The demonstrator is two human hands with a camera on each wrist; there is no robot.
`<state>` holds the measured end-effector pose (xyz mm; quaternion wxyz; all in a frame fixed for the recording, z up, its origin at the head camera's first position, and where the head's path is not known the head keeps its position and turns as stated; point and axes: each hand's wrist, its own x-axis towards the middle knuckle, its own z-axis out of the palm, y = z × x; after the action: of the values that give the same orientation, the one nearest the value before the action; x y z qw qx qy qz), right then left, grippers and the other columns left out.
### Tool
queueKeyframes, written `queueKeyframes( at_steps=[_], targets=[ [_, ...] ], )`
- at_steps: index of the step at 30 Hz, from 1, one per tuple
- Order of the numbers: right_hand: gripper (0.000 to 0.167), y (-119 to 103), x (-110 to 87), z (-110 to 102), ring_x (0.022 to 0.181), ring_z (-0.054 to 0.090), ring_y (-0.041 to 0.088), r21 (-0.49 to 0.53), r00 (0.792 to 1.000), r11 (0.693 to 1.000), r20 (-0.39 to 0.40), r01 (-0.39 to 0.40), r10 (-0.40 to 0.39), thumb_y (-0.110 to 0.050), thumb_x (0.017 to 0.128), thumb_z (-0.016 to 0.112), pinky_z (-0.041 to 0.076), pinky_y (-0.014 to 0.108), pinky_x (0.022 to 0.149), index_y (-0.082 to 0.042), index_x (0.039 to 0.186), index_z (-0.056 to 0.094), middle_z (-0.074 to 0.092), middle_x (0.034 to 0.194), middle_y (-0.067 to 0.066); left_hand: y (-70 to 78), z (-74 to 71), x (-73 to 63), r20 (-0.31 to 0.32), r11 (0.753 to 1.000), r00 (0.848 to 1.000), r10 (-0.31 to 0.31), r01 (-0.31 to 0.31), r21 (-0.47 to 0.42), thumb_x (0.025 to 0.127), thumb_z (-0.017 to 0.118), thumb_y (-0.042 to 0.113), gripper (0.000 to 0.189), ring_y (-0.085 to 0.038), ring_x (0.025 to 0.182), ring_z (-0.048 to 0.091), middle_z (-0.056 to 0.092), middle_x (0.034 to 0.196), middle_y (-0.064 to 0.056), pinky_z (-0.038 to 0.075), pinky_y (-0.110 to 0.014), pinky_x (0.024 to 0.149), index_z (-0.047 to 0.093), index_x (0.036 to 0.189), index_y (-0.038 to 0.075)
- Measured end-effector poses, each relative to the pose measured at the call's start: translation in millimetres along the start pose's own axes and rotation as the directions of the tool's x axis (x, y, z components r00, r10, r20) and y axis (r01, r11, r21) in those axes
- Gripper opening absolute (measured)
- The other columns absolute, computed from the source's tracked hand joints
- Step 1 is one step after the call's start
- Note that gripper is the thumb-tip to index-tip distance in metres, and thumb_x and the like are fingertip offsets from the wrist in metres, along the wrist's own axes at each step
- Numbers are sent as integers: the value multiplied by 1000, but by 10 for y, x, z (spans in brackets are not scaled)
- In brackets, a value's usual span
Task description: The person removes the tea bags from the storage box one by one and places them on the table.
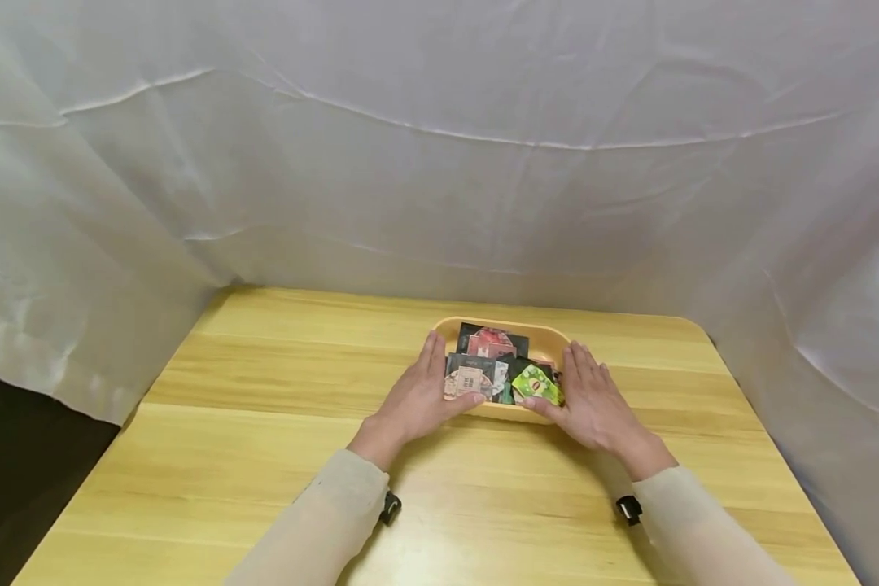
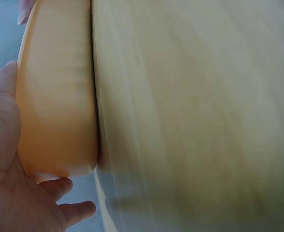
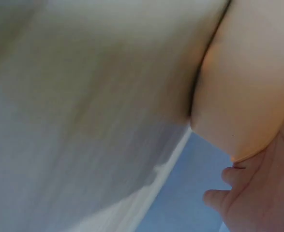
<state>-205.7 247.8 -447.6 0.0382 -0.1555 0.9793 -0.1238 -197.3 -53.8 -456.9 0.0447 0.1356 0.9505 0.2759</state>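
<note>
A shallow orange plastic storage bin [image 1: 531, 331] sits on the wooden table, filled with flat packets. My left hand [image 1: 423, 389] grips its left end, thumb along the near rim and fingers at the end wall. At the opposite end my right hand [image 1: 593, 400] holds it the same way. Inside lie a dark sachet with a red picture [image 1: 492, 340], a dark sachet with a pale label [image 1: 470, 378] and a green-yellow tea bag packet [image 1: 537, 382], among others partly covered. The bin's smooth outer wall [image 2: 59, 96] fills the left of the left wrist view.
The wooden table [image 1: 278, 456] has a rounded far right corner. Pale fabric [image 1: 439, 203] hangs behind it and along both sides. A dark area [image 1: 29, 464] shows past the table's left edge. Small black devices [image 1: 391, 509] sit at both wrists.
</note>
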Motion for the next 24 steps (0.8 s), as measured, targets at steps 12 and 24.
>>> queueKeyframes(
  at_steps=[12,24],
  targets=[
    [123,-44,1,-97,160,-2,52,-1,999,999,26,-35,35,-82,96,44,4,72,128,14,163,6,-7,172,31,51,19,31,3,1000,1000,-1,1,6,92,54,81,124,-42,156,32,-17,176,-8,30,-51,128,-8,169,7],
    [123,14,-4,-55,160,-1,52,30,1000,999,28,13,-14,-79,96,49,6,68,129,12,163,1,-11,172,30,47,6,37,-4,999,1000,12,-12,38,93,52,82,123,-43,154,35,-16,176,-11,30,-51,128,-5,168,4]
  ],
)
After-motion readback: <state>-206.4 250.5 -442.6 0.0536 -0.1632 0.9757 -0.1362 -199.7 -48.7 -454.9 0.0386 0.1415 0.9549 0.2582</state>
